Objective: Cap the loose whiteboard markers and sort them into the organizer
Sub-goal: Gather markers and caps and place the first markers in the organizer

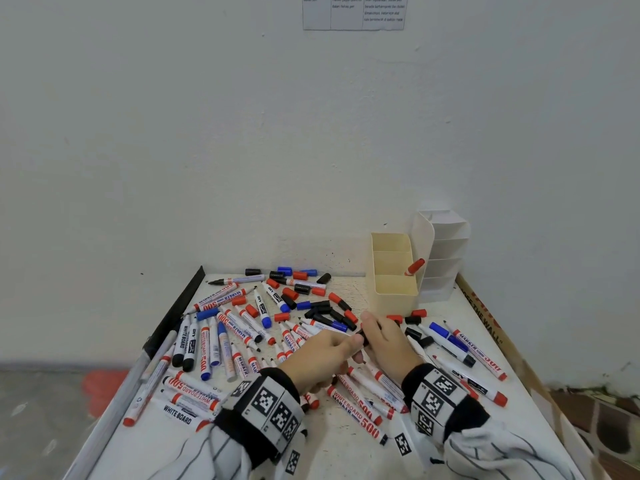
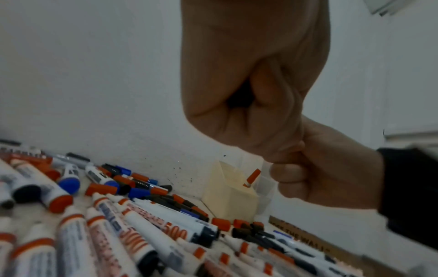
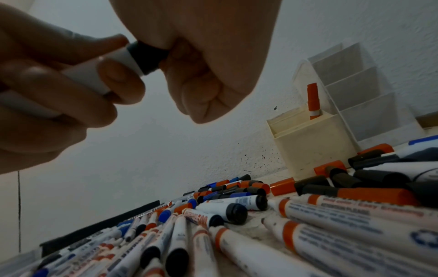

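Observation:
My left hand (image 1: pixel 341 346) grips a white-barrelled whiteboard marker (image 3: pixel 94 75) just above the pile. My right hand (image 1: pixel 375 336) pinches a black cap (image 3: pixel 149 56) that sits on the marker's end, right against the barrel. The two hands touch at mid table. In the left wrist view the left hand (image 2: pixel 249 90) is a closed fist with the right hand (image 2: pixel 320 168) behind it. A cream organizer (image 1: pixel 394 292) stands at the back right, and one red-capped marker (image 1: pixel 414 267) leans in its middle compartment. Several loose markers (image 1: pixel 221 341) and loose caps (image 1: pixel 322 308) cover the table.
A white tiered organizer (image 1: pixel 445 251) stands behind the cream one, against the wall. A black strip (image 1: pixel 176 310) runs along the table's left edge, and a printed cardboard piece (image 1: pixel 485 317) lines the right edge. Bare tabletop (image 1: pixel 346 448) shows between my forearms.

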{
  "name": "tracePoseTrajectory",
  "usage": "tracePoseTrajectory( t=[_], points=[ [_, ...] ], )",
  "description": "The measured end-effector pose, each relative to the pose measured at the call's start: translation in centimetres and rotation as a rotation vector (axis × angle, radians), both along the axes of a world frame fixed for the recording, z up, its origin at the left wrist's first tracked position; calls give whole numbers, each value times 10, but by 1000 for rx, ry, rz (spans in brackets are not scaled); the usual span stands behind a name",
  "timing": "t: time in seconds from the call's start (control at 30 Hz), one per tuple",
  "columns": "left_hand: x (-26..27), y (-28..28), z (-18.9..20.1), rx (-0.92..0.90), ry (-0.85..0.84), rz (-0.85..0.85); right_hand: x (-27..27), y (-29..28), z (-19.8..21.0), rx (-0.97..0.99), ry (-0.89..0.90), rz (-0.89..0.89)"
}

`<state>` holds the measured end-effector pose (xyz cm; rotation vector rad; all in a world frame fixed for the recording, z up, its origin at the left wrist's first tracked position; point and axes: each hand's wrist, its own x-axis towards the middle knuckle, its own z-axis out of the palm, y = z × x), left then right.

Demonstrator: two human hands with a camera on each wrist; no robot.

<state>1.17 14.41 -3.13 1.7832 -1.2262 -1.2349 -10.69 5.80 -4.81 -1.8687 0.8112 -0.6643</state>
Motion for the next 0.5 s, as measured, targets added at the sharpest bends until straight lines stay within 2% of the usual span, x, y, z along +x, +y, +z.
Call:
tracePoseTrajectory(
  t=[0.17,0.3,0.37,0.43,0.5],
  points=[
    [9,-17,-7,29,-42,-98,-7,-12,0,-83,137,62],
    [14,-38,-16,37,-175,-63,-23,-34,35,-109,139,42],
    [21,-50,-28,67,-357,-6,-36,-51,62,-194,7,-119],
    [29,-59,-39,136,-559,10,-52,-73,89,-335,-167,-356],
    [34,-67,-46,187,-694,-16,-67,-98,104,-485,-220,-558]
  ],
)
